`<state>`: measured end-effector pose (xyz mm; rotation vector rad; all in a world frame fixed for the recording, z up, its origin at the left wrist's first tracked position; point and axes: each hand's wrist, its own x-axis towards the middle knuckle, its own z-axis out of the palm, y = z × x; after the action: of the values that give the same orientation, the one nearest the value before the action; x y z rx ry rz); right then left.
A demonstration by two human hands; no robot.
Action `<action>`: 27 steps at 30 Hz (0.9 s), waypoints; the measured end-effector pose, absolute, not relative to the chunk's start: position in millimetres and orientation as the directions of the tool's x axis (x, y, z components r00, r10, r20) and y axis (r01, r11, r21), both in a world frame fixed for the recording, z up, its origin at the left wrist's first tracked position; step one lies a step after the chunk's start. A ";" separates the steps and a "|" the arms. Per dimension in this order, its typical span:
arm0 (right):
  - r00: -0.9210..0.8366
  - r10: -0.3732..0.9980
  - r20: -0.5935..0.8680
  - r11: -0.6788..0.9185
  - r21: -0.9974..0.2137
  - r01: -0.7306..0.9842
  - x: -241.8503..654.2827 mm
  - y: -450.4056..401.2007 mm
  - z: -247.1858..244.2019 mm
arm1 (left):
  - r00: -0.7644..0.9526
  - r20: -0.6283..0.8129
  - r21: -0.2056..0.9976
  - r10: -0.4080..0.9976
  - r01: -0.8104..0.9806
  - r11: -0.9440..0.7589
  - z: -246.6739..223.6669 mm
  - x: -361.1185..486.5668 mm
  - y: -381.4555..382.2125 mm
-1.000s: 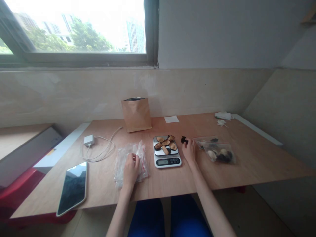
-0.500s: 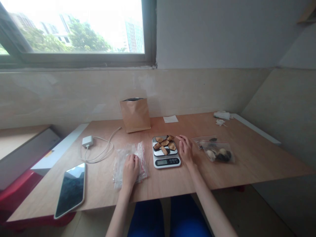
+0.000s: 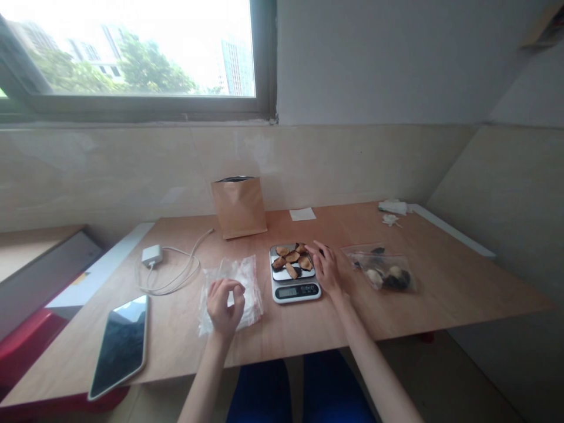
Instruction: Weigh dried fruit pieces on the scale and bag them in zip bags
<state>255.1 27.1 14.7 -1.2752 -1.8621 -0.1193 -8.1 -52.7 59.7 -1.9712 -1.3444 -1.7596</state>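
Observation:
Several brown dried slices (image 3: pixel 291 257) with dark edges lie on the steel plate of a white kitchen scale (image 3: pixel 297 292). At the scale's right edge is my right hand (image 3: pixel 325 267), fingers apart, with its fingertips beside the slices and nothing held. My left hand (image 3: pixel 227 305) is over a stack of clear zip bags (image 3: pixel 247 279), its thumb and forefinger curled together in a ring; whatever may be between the fingertips is too small to make out. The scale's display is lit, but its digits are unreadable.
A brown paper pouch (image 3: pixel 240 208) stands at the back, near a white paper (image 3: pixel 302 214). Clear bags with pale and dark pieces (image 3: pixel 388 276) lie at right. A tablet (image 3: pixel 120 346), a white charger (image 3: pixel 152 254) and its cable lie at left. Crumpled tissue (image 3: pixel 390 220) is at back right.
My left hand has turned and lifted off the bags, its thumb and forefinger now curled together. My right hand has shifted left, closer to the slices, with its fingers more spread.

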 end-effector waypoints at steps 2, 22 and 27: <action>-0.125 0.720 0.682 0.480 -0.361 0.799 256.1 27.4 13.7 | -0.192 0.881 0.435 0.433 0.692 -0.577 77.8 -6.6 -48.9; 0.141 0.746 0.651 0.156 -0.376 0.913 211.4 33.3 24.9 | -0.377 0.553 0.733 0.743 0.645 -0.218 83.5 -1.0 -44.2; 0.212 0.690 0.692 0.211 -0.473 0.856 216.7 29.4 22.0 | -0.405 0.638 0.680 0.655 0.696 -0.230 102.6 -16.2 -5.9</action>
<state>216.7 29.4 22.0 -1.5247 -1.5234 -0.2174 -16.2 -5.9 102.6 -1.6922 -1.9255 -1.7520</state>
